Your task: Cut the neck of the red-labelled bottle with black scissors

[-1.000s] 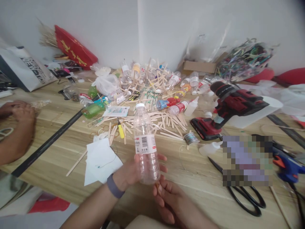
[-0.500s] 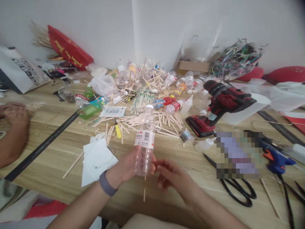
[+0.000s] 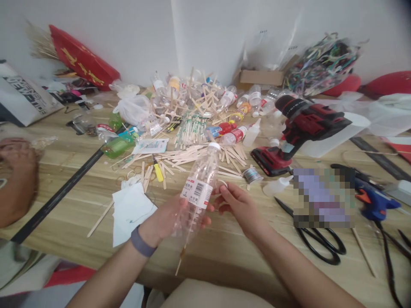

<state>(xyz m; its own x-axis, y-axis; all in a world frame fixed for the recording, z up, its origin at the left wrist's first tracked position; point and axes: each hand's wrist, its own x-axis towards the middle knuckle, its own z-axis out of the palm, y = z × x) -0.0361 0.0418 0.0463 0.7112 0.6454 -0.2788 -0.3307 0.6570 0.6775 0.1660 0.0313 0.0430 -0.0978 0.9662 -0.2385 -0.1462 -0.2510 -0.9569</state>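
Tilted since the frame half a second earlier, the clear ribbed plastic bottle with white cap and white printed label [image 3: 196, 192] leans with its cap toward one o'clock and its base toward seven; the right hand [image 3: 239, 206] has risen beside it to label height. The left hand [image 3: 170, 217], which wears a grey-purple wristband [image 3: 141, 242], has its grip clamped around the lower half of the bottle, with fingertips showing past the far edge. Bottle and hands are above the near part of the pale wood-grained bench [image 3: 218, 256]. From the bottle's base a thin pale wooden stick [image 3: 180, 260] projects toward seven o'clock, an amber-brown patch along it. Thumb and forefinger of the right hand lie close together near the label's edge — whether this grip pinches the thin, pale curved piece [image 3: 221, 182] at their tips cannot be told.

Positions around the bottle: at twelve o'clock, a spread of flat pale wooden craft sticks [image 3: 192, 156]; near ten, a yellow-handled screwdriver [image 3: 158, 172]; between eight and nine, sheets of white paper [image 3: 130, 209]; at nine, well apart, another person's hand [image 3: 19, 155]. Between two and three lies a spool of silvery wire [image 3: 252, 174]; at two, a red-and-black cordless drill [image 3: 310, 124] stands on its battery. Between three and four are black-handled scissors [image 3: 284, 207] — their middle obscured — and at three, farther out, a blue-and-orange glue gun [image 3: 376, 208].
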